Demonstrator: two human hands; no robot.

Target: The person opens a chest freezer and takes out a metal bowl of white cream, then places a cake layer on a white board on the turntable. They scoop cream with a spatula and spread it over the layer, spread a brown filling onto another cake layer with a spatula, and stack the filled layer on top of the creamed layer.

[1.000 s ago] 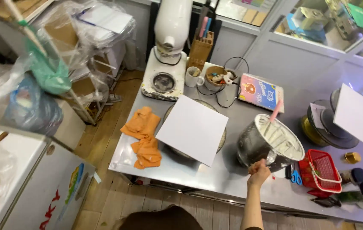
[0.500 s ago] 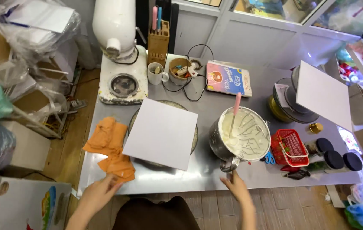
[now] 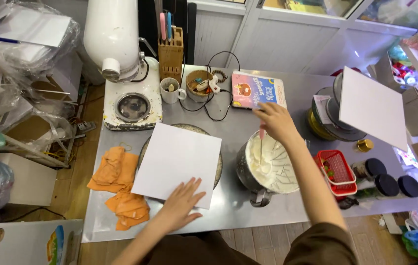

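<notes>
Under the spread fingers (image 3: 192,189) of the left hand (image 3: 182,206) lies the near edge of a white square board (image 3: 177,164), which rests on a round turntable (image 3: 183,128) and overhangs it toward the person; the hand lies flat and open, pressing rather than gripping. Beyond the fingertips the board reaches toward the white stand mixer (image 3: 120,64), and an orange cloth (image 3: 118,186) lies crumpled just left of the wrist. The right hand (image 3: 273,120) is closed on the pink handle of a spatula (image 3: 262,133) whose blade dips into the white cream inside the metal mixing bowl (image 3: 267,169), directly below those fingers. Since the board is held only by downward pressure on an overhanging edge, it could probably tip or slide off if the turntable spins. A loaded spatula lifted across the gap might drip cream onto the steel table (image 3: 228,216), and a hard scrape could nudge the bowl toward the red basket (image 3: 337,172) just beside it.
</notes>
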